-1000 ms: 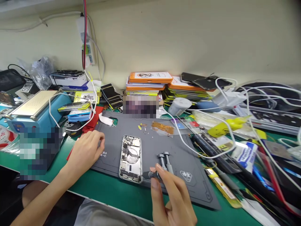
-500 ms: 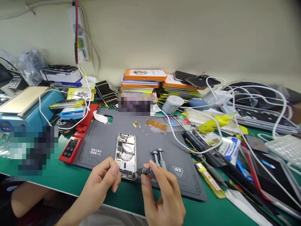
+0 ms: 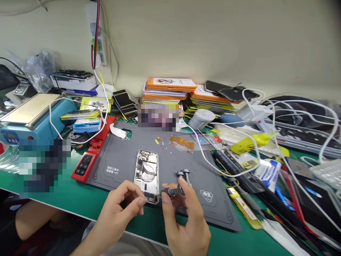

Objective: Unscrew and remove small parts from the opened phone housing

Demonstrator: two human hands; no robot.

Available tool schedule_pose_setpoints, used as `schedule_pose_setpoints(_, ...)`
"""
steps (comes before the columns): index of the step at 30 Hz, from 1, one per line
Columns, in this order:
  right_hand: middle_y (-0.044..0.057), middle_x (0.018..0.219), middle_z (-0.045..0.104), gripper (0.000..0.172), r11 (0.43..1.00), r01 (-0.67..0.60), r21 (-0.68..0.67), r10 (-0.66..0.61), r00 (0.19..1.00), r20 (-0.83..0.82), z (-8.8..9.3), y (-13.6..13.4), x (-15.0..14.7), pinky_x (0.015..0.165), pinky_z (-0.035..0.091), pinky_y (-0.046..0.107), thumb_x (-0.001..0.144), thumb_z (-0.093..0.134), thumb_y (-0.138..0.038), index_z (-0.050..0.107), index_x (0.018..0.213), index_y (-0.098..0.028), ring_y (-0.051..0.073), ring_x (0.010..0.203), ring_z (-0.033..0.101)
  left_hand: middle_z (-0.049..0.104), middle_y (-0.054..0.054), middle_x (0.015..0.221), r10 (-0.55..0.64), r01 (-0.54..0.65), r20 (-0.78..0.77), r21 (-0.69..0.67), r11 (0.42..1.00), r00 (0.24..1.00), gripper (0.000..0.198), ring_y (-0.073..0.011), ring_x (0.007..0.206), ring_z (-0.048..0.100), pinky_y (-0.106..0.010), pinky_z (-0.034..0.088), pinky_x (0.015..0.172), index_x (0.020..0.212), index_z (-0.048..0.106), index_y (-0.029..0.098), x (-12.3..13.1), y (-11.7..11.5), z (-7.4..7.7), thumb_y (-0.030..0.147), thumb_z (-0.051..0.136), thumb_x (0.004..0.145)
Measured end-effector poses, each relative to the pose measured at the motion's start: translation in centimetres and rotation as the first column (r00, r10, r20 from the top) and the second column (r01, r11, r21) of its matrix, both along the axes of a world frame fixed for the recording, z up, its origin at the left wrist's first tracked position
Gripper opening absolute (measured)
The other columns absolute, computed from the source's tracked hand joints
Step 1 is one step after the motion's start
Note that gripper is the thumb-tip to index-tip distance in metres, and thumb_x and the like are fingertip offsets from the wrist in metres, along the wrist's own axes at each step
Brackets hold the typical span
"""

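Observation:
An opened smartphone [image 3: 147, 174] lies on a grey work mat [image 3: 117, 142], its inner parts and a round silvery patch exposed. My right hand [image 3: 186, 217] grips a small dark screwdriver [image 3: 172, 192] between thumb and fingers. The driver lies nearly level, its tip at the phone's lower right edge. At the lower left corner of the phone is my left hand [image 3: 124, 206], thumb and forefinger brought together; anything between them is hidden. Two more small screwdrivers [image 3: 187, 176] rest on the mat just beyond my right hand.
Tiny loose parts [image 3: 161, 140] and an amber film strip [image 3: 182, 143] lie toward the mat's back. A red control unit [image 3: 83, 165] borders the left side. White cable [image 3: 213, 167] loops over the right side, near a yellow bottle [image 3: 247, 142]. Orange boxes [image 3: 170, 84] are stacked behind.
The whole view has shifted, so things appear slightly farther right. My left hand's fingers have uncurled somewhat from a tighter fist. The screwdriver remains at the phone's lower right edge.

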State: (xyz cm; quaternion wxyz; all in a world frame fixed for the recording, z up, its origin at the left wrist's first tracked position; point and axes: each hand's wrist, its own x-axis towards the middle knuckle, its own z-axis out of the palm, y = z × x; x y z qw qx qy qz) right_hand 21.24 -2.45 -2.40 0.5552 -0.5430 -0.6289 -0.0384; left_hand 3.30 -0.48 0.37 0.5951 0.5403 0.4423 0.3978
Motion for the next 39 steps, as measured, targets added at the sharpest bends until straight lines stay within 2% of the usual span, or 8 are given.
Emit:
schedule_pose_setpoints(4, 0.010, 0.109, 0.084, 0.067, 1.000, 0.007, 0.011, -0.006, 1.000, -0.026, 0.1, -0.1, -0.2, 0.059, 0.064, 0.026, 0.099, 0.075, -0.009, 0.053, 0.160, -0.025, 0.018, 0.073, 0.079, 0.075, -0.004, 0.088, 0.001, 0.004, -0.052, 0.107, 0.994, 0.999, 0.027, -0.0163, 0.078, 0.064, -0.025, 0.050, 0.071, 0.090, 0.081, 0.021, -0.1, 0.3, 0.2, 0.047, 0.083, 0.098)
schedule_pose_setpoints(9, 0.010, 0.095, 0.083, 0.044, 1.000, -0.015, 0.002, 0.015, 0.946, -0.323, 0.7, -0.3, 0.0, 0.055, 0.066, 0.025, 0.098, 0.074, -0.010, 0.064, 0.140, -0.018, 0.019, 0.071, 0.080, 0.080, -0.004, 0.091, -0.052, 0.064, -0.095, 0.135, 0.989, 0.994, 0.023, -0.0190, 0.087, 0.071, -0.027, 0.053, 0.080, 0.096, 0.085, 0.025, 0.0, 0.1, 0.7, 0.043, 0.075, 0.105)
schedule_pose_setpoints(17, 0.010, 0.097, 0.083, 0.054, 0.998, -0.052, 0.040, 0.065, 0.888, -0.455, 0.9, -0.3, -0.4, 0.055, 0.066, 0.026, 0.096, 0.075, -0.007, 0.061, 0.146, -0.021, 0.022, 0.078, 0.084, 0.070, -0.002, 0.080, -0.078, 0.087, -0.102, 0.091, 0.992, 0.992, 0.047, -0.0159, 0.076, 0.062, -0.026, 0.047, 0.074, 0.085, 0.068, 0.020, -0.2, -0.2, 0.0, 0.055, 0.054, 0.114)
schedule_pose_setpoints(20, 0.009, 0.098, 0.083, 0.057, 0.998, -0.063, 0.027, 0.068, 0.854, -0.516, 1.1, -0.5, -0.8, 0.052, 0.064, 0.025, 0.099, 0.073, -0.009, 0.057, 0.151, -0.024, 0.019, 0.067, 0.080, 0.063, -0.001, 0.074, -0.075, 0.080, -0.071, 0.065, 0.995, 0.995, 0.052, -0.0146, 0.069, 0.055, -0.026, 0.042, 0.069, 0.081, 0.059, 0.020, -0.4, -0.2, -0.6, 0.058, 0.051, 0.115)
schedule_pose_setpoints(23, 0.008, 0.102, 0.082, 0.058, 0.988, -0.154, -0.011, 0.112, 0.761, -0.639, 0.9, -0.7, -1.1, 0.049, 0.062, 0.028, 0.105, 0.067, -0.015, 0.051, 0.159, -0.030, 0.015, 0.056, 0.071, 0.059, 0.000, 0.072, -0.068, 0.070, -0.047, 0.045, 0.997, 0.997, 0.054, -0.0137, 0.066, 0.051, -0.026, 0.040, 0.066, 0.079, 0.055, 0.021, -0.4, -0.3, -0.8, 0.060, 0.049, 0.115)
schedule_pose_setpoints(27, 0.007, 0.100, 0.081, 0.053, 0.985, -0.174, -0.009, 0.110, 0.663, -0.740, 0.1, -0.6, -1.2, 0.048, 0.062, 0.029, 0.109, 0.063, -0.021, 0.050, 0.159, -0.031, 0.015, 0.052, 0.069, 0.065, 0.000, 0.074, -0.071, 0.074, -0.064, 0.046, 0.996, 0.995, 0.048, -0.0138, 0.068, 0.056, -0.025, 0.041, 0.066, 0.083, 0.063, 0.020, -0.2, 0.0, -0.2, 0.058, 0.059, 0.112)
schedule_pose_setpoints(33, 0.005, 0.100, 0.081, 0.050, 0.977, -0.211, 0.008, 0.137, 0.607, -0.783, 0.2, -0.8, -1.1, 0.050, 0.065, 0.031, 0.109, 0.063, -0.020, 0.053, 0.155, -0.035, 0.016, 0.054, 0.071, 0.077, -0.003, 0.085, -0.057, 0.067, -0.109, 0.095, 0.993, 0.992, 0.025, -0.0169, 0.078, 0.067, -0.025, 0.047, 0.070, 0.087, 0.083, 0.023, 0.1, 0.3, 0.6, 0.043, 0.080, 0.101)
schedule_pose_setpoints(39, 0.004, 0.099, 0.082, 0.050, 0.981, -0.188, 0.043, 0.146, 0.577, -0.804, 1.1, -0.5, -1.2, 0.051, 0.065, 0.029, 0.109, 0.062, -0.020, 0.056, 0.156, -0.038, 0.015, 0.058, 0.072, 0.084, -0.002, 0.089, -0.042, 0.050, -0.074, 0.110, 0.993, 0.996, 0.013, -0.0186, 0.083, 0.076, -0.024, 0.056, 0.077, 0.091, 0.089, 0.027, 0.2, 0.3, 0.6, 0.033, 0.081, 0.100)
